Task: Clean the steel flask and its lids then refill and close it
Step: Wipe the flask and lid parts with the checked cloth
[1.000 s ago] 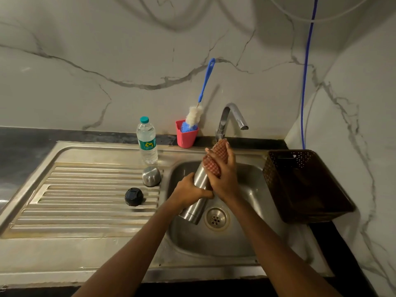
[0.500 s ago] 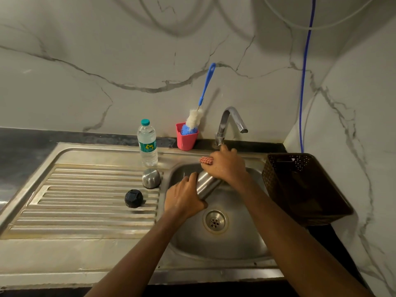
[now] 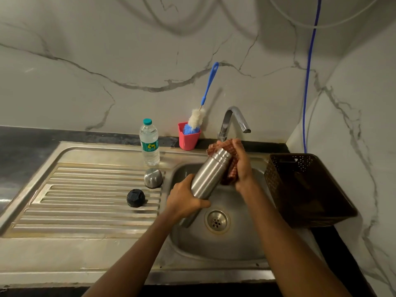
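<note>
It is wiping time. The left hand (image 3: 186,200) curls its fingers round the bottom of the steel flask (image 3: 211,174), tilted over the sink (image 3: 225,243). The right hand (image 3: 242,166) wraps a red cloth (image 3: 230,175) round its top. Next, probably: the steel lid (image 3: 153,177) and black lid (image 3: 135,197), left of the fingers.

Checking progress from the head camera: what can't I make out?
Head view:
- Mouth of the flask: covered by the cloth and right hand.
- Lower flask: mostly behind the left hand.
- Inside the basket: too dark.
- Label on the bottle: too small to read.
- Undersides of steel lid and black lid: face down.
</note>
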